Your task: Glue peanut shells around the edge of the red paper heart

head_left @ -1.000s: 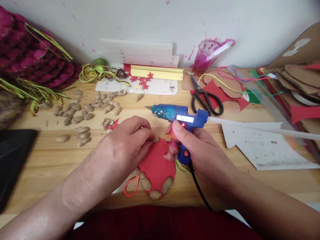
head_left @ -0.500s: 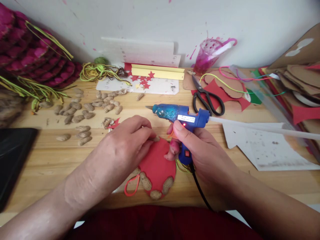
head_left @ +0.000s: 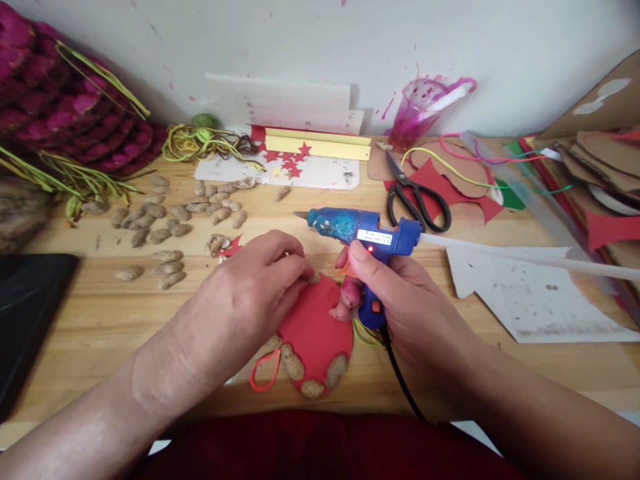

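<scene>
A blue glue gun (head_left: 345, 225) is gripped in my right hand (head_left: 395, 287), its nozzle pointing left and its small red light lit. Below it lies a red round piece (head_left: 320, 327) with several peanuts along its edge. My left hand (head_left: 255, 283) is bent over the upper left of this piece, fingertips closed against a peanut (head_left: 314, 277) at the rim, most of it hidden. Fingers of my right hand also rest near the red piece's right edge. An orange cord loop (head_left: 265, 370) shows at its lower left.
Loose peanuts (head_left: 160, 233) lie at the left, beside a black flat object (head_left: 35, 320). Red stars (head_left: 290, 163) rest on white card (head_left: 230, 171) at the back. Black-handled scissors (head_left: 420, 200), a pink-stained cup (head_left: 413, 117) and white paper (head_left: 540, 300) are to the right.
Both hands stay in nearly the same place, still on the peanut and the glue gun. The view has shifted very slightly.
</scene>
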`<act>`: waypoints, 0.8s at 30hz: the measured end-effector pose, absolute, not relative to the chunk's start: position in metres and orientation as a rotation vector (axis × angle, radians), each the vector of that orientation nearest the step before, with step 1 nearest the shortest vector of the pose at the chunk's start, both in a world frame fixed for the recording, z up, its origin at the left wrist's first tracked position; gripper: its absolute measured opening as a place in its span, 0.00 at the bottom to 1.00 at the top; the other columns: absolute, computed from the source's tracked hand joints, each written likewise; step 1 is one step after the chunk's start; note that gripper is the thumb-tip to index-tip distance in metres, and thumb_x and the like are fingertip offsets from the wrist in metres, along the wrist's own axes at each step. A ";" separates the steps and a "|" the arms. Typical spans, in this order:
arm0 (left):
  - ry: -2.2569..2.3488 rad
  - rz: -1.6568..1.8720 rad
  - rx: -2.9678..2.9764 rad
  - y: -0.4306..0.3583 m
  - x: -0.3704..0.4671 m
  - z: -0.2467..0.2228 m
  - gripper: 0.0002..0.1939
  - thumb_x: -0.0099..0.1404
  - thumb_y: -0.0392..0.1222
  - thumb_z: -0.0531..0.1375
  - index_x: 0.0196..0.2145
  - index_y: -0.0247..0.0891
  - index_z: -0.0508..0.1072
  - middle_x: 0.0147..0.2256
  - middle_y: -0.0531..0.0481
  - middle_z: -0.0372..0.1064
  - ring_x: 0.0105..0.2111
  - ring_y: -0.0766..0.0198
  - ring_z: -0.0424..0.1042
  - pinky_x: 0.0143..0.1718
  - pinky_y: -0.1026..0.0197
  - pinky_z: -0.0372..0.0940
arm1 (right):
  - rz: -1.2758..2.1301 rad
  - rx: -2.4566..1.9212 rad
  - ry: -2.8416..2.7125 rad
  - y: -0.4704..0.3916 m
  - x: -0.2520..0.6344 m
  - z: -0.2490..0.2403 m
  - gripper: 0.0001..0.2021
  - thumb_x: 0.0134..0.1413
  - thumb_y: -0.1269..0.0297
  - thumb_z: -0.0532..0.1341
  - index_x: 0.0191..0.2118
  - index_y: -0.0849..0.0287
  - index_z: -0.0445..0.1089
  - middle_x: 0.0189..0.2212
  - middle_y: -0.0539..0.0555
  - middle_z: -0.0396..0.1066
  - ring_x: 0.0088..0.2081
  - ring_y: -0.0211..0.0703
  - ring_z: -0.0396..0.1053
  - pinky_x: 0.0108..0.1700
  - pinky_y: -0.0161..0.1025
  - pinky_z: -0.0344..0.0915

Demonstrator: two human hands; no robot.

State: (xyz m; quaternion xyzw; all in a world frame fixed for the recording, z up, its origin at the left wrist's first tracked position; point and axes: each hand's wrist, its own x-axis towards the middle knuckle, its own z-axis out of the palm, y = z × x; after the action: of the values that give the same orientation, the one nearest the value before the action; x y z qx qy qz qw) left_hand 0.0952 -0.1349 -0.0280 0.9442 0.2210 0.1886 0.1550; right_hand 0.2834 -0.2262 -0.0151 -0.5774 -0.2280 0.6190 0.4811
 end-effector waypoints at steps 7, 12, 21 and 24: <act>0.671 0.462 2.644 -0.136 0.095 -0.018 0.09 0.74 0.35 0.55 0.43 0.38 0.76 0.46 0.46 0.72 0.45 0.61 0.75 0.45 0.59 0.72 | 1.515 -1.387 -0.515 -0.225 0.283 -0.015 0.22 0.56 0.40 0.67 0.31 0.56 0.69 0.21 0.46 0.68 0.24 0.39 0.71 0.31 0.36 0.70; 0.707 0.431 2.606 -0.137 0.093 -0.009 0.13 0.73 0.36 0.52 0.47 0.40 0.76 0.47 0.46 0.73 0.46 0.60 0.76 0.47 0.57 0.73 | 1.520 -1.370 -0.535 -0.225 0.284 -0.018 0.22 0.57 0.40 0.67 0.31 0.56 0.69 0.21 0.46 0.68 0.24 0.38 0.71 0.32 0.37 0.71; 0.643 0.561 2.823 -0.143 0.083 -0.012 0.23 0.66 0.24 0.51 0.55 0.36 0.72 0.53 0.41 0.73 0.51 0.57 0.74 0.52 0.55 0.73 | 1.467 -1.382 -0.565 -0.226 0.281 -0.017 0.21 0.56 0.40 0.66 0.32 0.55 0.69 0.21 0.45 0.66 0.24 0.38 0.70 0.32 0.38 0.72; 0.647 0.592 2.832 -0.154 0.077 -0.023 0.26 0.66 0.23 0.50 0.58 0.37 0.69 0.55 0.41 0.71 0.53 0.56 0.73 0.56 0.52 0.71 | 1.450 -1.369 -0.565 -0.226 0.280 -0.018 0.20 0.57 0.41 0.66 0.33 0.55 0.69 0.21 0.45 0.66 0.24 0.38 0.70 0.31 0.38 0.72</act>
State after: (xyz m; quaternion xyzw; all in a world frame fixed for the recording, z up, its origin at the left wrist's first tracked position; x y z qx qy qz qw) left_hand 0.0769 -0.1540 -0.0228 0.9515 0.2174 0.1991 0.0883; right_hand 0.2800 -0.2258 -0.0181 -0.5685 -0.2344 0.6019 0.5094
